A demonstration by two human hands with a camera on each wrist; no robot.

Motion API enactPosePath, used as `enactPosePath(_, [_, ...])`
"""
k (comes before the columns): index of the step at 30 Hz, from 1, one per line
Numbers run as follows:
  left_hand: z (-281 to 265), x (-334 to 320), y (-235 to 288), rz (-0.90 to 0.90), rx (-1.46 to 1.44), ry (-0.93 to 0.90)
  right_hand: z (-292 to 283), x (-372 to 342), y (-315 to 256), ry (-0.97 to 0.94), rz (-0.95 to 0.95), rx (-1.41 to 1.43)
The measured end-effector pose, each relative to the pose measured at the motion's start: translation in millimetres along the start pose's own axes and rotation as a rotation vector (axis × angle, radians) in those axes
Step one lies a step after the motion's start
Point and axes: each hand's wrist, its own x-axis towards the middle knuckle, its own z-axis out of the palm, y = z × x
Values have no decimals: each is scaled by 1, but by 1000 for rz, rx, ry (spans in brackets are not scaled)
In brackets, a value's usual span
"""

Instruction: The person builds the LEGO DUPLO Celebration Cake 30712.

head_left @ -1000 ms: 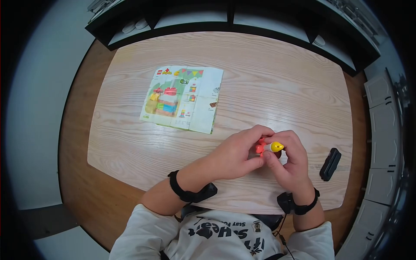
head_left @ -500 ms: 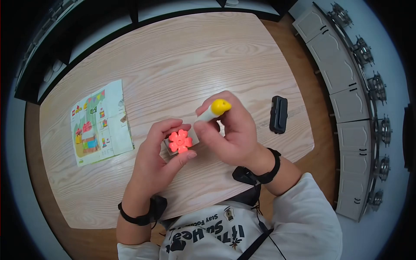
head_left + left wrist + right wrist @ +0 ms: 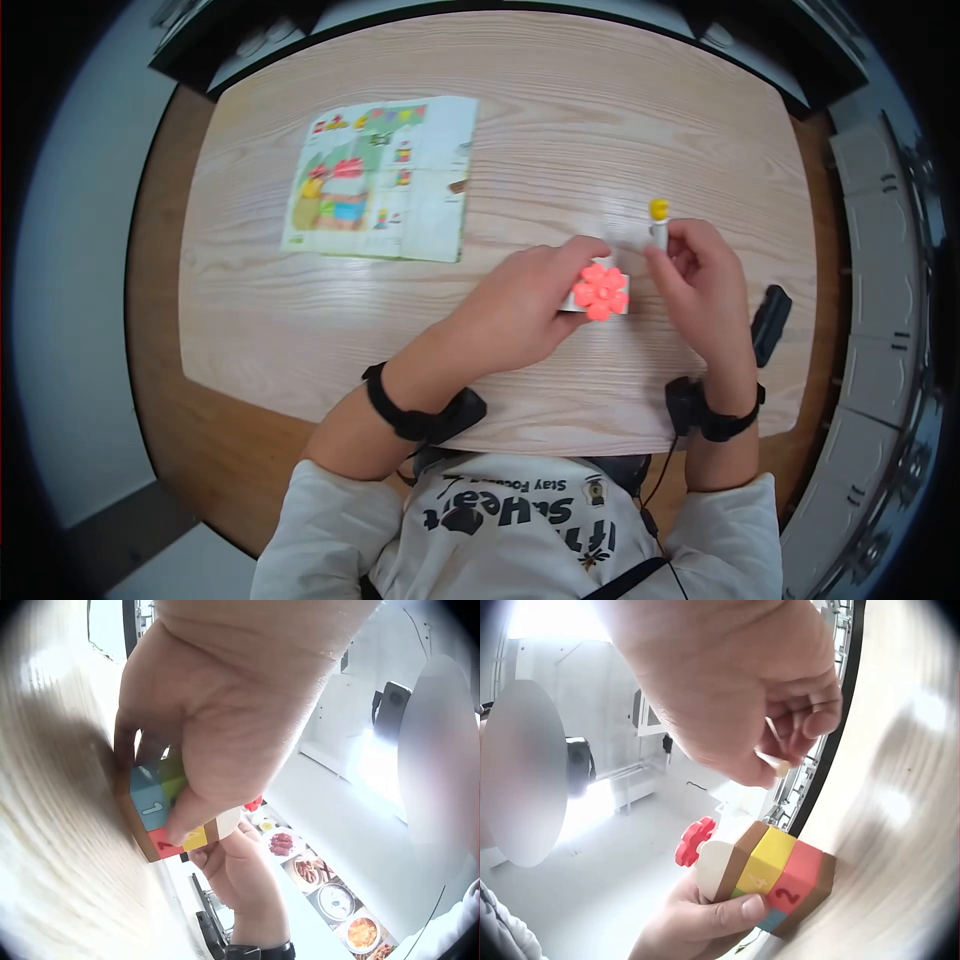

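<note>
A stack of blocks stands on the table, with yellow (image 3: 769,857), red (image 3: 802,876) and blue (image 3: 152,796) bricks between brown layers, and a white piece (image 3: 718,868) on top. The coral flower (image 3: 601,292) sits on the white piece. My left hand (image 3: 515,308) grips the stack, thumb on one side and fingers on the other. To the right of it, my right hand (image 3: 706,290) pinches a white candle with a yellow tip (image 3: 658,210), held upright and apart from the stack. In the right wrist view the fingers mostly hide the candle.
An instruction sheet (image 3: 385,180) lies at the left of the table (image 3: 560,110). A black case (image 3: 771,325) rests near the right edge, beside the right forearm. Dark shelving runs along the back, and white cabinets (image 3: 870,280) stand at the right.
A second ago both hands were together around the flower and the candle. The candle has since come away in my right hand, while my left hand has stayed on the stack. The head view has also shifted.
</note>
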Motion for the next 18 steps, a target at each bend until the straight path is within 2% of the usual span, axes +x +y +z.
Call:
enactPosePath(3, [2,0,-1,7,3,0,6,-4,-16,45,-176,250])
enactPosePath(6, [0,-2,-4,20,10,10,12,-12,-22,-13,-360,376])
enactPosePath(8, [3,0,-5,38,-4,7,13,-18,-26,-69,-422,400])
enactPosePath(11, [3,0,-4,42,-12,-3,17,-16,-33,-70,-641,211])
enactPosePath(18, [3,-2,-8,52,21,15,19,-24,-36,-52,-568,145])
